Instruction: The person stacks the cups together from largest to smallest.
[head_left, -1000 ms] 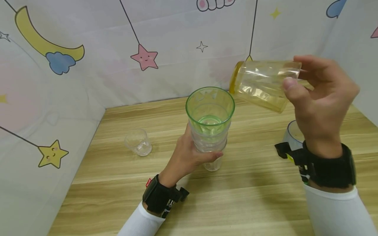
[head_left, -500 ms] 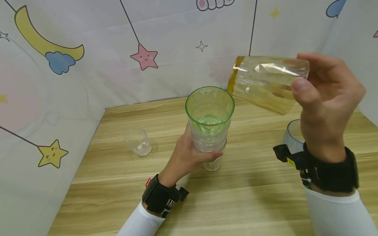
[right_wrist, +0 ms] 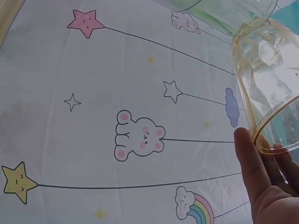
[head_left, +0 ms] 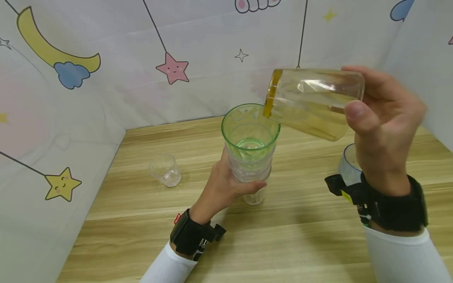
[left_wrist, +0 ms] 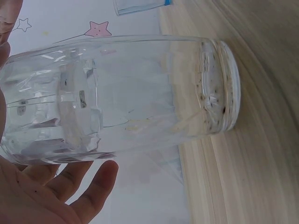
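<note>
My left hand (head_left: 226,186) grips an upright stack of glasses around its middle. On top is a green glass (head_left: 245,155) with a wide rim; below it, a clear glass (left_wrist: 135,102) fills the left wrist view, its thick base close to the wood. Up at the right, my right hand (head_left: 387,114) pinches a yellow glass (head_left: 311,104) by its rim, thumb in front and fingers behind. That glass lies nearly sideways, its amber base pointing left and overlapping the green rim in the head view. In the right wrist view the yellow glass (right_wrist: 275,70) appears right beside the green one (right_wrist: 233,14).
A small clear glass (head_left: 165,169) stands on the wooden table (head_left: 283,247) to the left. Partly hidden behind my right wrist is a blue-rimmed glass (head_left: 348,165). A white cloth (head_left: 212,35) printed with stars and a moon hangs behind and at both sides.
The yellow glass shifted slightly right, then came left and a little down, so its base now overlaps the green rim. My left hand and the stack have stayed in place.
</note>
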`<state>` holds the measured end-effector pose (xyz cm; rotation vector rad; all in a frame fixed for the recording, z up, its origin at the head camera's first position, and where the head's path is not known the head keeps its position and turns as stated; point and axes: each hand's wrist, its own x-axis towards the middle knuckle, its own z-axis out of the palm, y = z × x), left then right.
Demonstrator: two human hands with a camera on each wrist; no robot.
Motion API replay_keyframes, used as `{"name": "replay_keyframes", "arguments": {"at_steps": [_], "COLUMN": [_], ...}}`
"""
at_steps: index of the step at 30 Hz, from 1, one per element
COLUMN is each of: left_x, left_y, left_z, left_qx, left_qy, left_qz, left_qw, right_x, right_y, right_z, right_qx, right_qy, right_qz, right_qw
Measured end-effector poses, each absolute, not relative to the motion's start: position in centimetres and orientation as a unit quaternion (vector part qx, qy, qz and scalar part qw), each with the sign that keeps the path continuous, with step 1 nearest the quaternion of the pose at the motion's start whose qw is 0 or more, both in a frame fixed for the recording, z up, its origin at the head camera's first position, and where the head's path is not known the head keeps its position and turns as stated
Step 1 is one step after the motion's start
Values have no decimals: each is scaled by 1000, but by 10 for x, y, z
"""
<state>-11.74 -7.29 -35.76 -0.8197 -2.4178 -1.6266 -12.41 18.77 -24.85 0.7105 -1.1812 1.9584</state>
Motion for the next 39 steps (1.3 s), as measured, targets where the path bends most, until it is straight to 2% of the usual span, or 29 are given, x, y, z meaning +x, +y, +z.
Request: {"name": "replay_keyframes", "arguments": {"at_steps": [10,16,28,35,39], "left_x": [-116,-117,-122,-128,-132], "left_y": [-75,-73,-72,-69,-67], "left_z": [-358,-359,-381,-390,-391], "left_qx": [-269,-266,-240,-253,-251], "left_qy": [-799,-799,-805,-807,-805], "left_qz": [-534,-537,-542,-530,-536], "left_qw": [60,55,34,53,46], "right_x": [-122,-121,-116,-121,-122], "right_y": [188,188,172,159,154], "right_z": [-249,-249,-259,-243,-234], "right_qx": [272,305,326,359,379], "right_qy": [-489,-500,-461,-543,-612], "right_qz": [751,739,771,703,631], "right_qw": [350,332,295,287,289]}}
